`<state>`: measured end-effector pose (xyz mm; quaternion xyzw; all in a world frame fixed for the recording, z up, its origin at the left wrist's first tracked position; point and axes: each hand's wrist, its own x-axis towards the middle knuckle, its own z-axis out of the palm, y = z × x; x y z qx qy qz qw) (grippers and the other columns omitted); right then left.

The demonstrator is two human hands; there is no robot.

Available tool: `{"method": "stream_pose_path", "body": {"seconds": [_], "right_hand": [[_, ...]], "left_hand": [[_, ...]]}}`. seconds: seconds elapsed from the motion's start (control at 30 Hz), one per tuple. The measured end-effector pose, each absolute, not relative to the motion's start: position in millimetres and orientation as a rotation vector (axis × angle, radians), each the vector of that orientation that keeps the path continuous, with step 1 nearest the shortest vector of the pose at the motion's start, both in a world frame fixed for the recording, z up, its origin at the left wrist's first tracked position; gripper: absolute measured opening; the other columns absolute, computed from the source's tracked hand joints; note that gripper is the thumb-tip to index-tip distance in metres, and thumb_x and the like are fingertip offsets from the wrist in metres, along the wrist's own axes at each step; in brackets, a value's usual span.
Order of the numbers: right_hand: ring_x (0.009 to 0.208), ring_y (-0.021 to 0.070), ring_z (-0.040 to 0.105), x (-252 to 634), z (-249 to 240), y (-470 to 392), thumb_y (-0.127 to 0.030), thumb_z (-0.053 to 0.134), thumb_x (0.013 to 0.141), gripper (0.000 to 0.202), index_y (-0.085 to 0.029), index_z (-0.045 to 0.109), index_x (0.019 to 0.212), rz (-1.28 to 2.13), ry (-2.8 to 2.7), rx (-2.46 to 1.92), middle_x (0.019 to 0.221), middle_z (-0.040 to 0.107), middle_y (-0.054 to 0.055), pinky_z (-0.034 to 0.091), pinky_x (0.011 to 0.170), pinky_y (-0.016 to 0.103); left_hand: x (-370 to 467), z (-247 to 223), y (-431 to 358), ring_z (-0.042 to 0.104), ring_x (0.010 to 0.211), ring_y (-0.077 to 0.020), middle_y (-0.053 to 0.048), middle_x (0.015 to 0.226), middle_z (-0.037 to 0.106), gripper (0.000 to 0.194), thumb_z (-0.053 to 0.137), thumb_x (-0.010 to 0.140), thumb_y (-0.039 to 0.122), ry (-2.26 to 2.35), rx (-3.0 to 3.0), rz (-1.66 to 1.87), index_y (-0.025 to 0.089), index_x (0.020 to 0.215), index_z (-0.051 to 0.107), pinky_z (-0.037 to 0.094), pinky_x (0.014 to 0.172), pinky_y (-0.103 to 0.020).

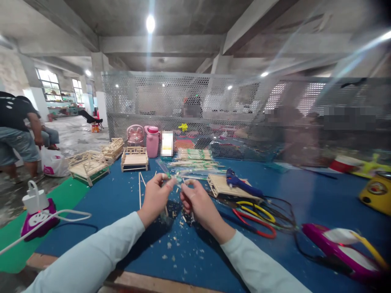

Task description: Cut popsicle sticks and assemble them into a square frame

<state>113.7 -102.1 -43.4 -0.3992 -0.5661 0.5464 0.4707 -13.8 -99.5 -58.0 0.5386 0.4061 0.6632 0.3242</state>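
Note:
My left hand (156,197) and my right hand (197,201) meet above the middle of the blue table, thumbs and fingers pinched. A strip of clear plastic (163,167) sticks out beyond my left fingertips, which close on it. What my right fingertips pinch is too small and blurred to make out. Just beyond my hands lie bundles of thin wooden sticks (195,154), some in green-printed clear wrapping. To the right, a blue glue gun (241,183) rests on a small flat wooden stick frame (220,185). Pale scraps (171,244) litter the tabletop under my hands.
Small wooden stick furniture models (88,162) stand at the back left. Pliers with red and yellow handles (259,211) lie right, among cables. Purple power strips (39,219) sit on both sides. A pink bottle (152,142) and lit phone (167,143) stand before a perforated metal screen (183,93).

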Motion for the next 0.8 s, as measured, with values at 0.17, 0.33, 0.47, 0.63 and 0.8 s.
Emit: {"method": "stream_pose_path", "body": {"seconds": [0.17,0.33,0.47,0.63,0.8], "right_hand": [[0.051,0.0104,0.052,118.8,-34.3,-111.9,-0.032,0.057,0.071,0.014,-0.019,0.056,0.073,1.335,-1.709,-0.817,0.06,0.058,-0.002,0.042,0.052,0.024],[0.065,0.0139,0.057,125.2,-35.3,-104.9,-0.031,0.062,0.068,0.02,-0.019,0.063,0.084,1.463,-1.592,-0.654,0.073,0.063,0.001,0.041,0.053,0.024],[0.044,0.0054,0.038,125.8,-42.1,-93.9,-0.042,0.063,0.071,0.026,-0.017,0.061,0.069,1.273,-1.376,-0.756,0.05,0.046,-0.006,0.03,0.043,0.018],[0.046,0.0056,0.039,123.5,-38.0,-93.0,-0.05,0.066,0.065,0.034,-0.018,0.057,0.075,1.372,-1.179,-0.741,0.059,0.053,-0.004,0.021,0.035,0.016],[0.036,0.0022,0.026,121.3,-40.1,-94.2,-0.046,0.064,0.066,0.032,-0.019,0.048,0.072,1.45,-1.156,-0.823,0.052,0.045,-0.009,0.015,0.033,0.015]], "left_hand": [[-19.5,-60.6,-94.3,0.042,0.053,-0.0082,0.005,0.058,0.048,0.018,0.062,0.07,0.029,1.154,1.339,1.759,0.017,0.065,0.049,0.034,0.054,-0.02],[-17.2,-60.6,-99.7,0.057,0.086,-0.0153,-0.003,0.091,0.063,0.011,0.058,0.065,0.01,1.116,1.465,1.676,0.016,0.066,0.049,0.042,0.076,-0.026],[-16.5,-57.8,-104.2,0.057,0.082,-0.015,-0.003,0.081,0.063,0.004,0.05,0.075,0.014,1.047,1.753,1.574,0.016,0.072,0.051,0.042,0.077,-0.028],[-18.7,-50.5,-110.3,0.056,0.088,-0.016,-0.006,0.1,0.061,0.024,0.04,0.087,0.025,1.11,2.077,1.43,0.018,0.107,0.052,0.042,0.079,-0.029],[-18.3,-50.7,-112.5,0.056,0.082,-0.0179,-0.006,0.089,0.062,0.024,0.037,0.089,0.032,1.23,2.29,1.218,0.017,0.094,0.056,0.041,0.074,-0.028]]}}
